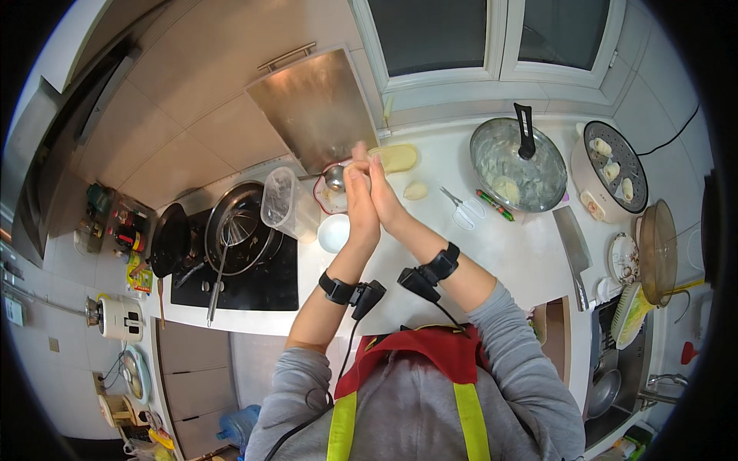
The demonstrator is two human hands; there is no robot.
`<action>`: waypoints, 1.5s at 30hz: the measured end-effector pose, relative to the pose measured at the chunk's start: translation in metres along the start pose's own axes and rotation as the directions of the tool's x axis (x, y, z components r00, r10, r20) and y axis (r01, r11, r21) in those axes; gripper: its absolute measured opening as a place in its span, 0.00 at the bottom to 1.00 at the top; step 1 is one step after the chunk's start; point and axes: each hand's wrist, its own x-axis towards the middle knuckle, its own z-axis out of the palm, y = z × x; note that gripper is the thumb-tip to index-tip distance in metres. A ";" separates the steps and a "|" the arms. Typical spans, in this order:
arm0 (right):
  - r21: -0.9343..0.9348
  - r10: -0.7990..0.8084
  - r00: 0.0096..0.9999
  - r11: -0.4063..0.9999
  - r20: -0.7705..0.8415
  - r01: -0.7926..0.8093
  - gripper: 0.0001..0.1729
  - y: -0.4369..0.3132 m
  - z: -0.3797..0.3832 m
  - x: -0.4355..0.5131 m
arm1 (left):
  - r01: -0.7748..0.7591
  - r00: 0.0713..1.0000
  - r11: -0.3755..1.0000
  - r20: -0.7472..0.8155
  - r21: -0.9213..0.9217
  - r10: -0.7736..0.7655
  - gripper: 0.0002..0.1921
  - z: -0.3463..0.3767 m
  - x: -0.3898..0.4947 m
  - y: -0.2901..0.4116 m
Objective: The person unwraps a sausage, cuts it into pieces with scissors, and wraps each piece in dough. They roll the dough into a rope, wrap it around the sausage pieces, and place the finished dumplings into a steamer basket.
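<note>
My left hand [360,199] and my right hand [385,193] are pressed palm to palm above the counter; whether something lies between the palms is hidden. Behind the fingers are a red-rimmed bowl [330,199] with a metal ladle [334,177] and a yellow oval board [398,158]. A pale dough piece [415,190] rests on the counter to their right. Below the bowl stands a small white bowl [333,233], beside a clear plastic container [288,201]. White-handled scissors [463,208] lie farther right, near a lidded bowl [496,167] with dough inside.
An electric steamer [597,190] holding several rolls [611,171] stands at the right, with a cleaver [572,245] in front. At the left, a pan [242,262] with a strainer [237,229] sits on the black cooktop [271,294]. The sink [628,369] is at lower right.
</note>
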 end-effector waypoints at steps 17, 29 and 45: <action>-0.253 0.046 0.994 0.967 0.101 -0.018 0.43 -0.010 -0.014 -0.059 | 0.138 0.990 0.961 0.027 -0.241 -0.136 0.44 0.011 -0.006 -0.007; -0.104 0.192 0.980 0.975 -0.053 -0.197 0.46 -0.028 -0.010 -0.034 | 0.203 0.974 0.931 0.157 -0.304 -0.161 0.39 0.021 -0.028 0.005; -0.018 0.050 0.994 0.998 -0.096 -0.052 0.37 -0.055 -0.048 -0.042 | 0.266 0.960 0.860 0.035 -0.435 -0.279 0.13 0.009 -0.021 -0.011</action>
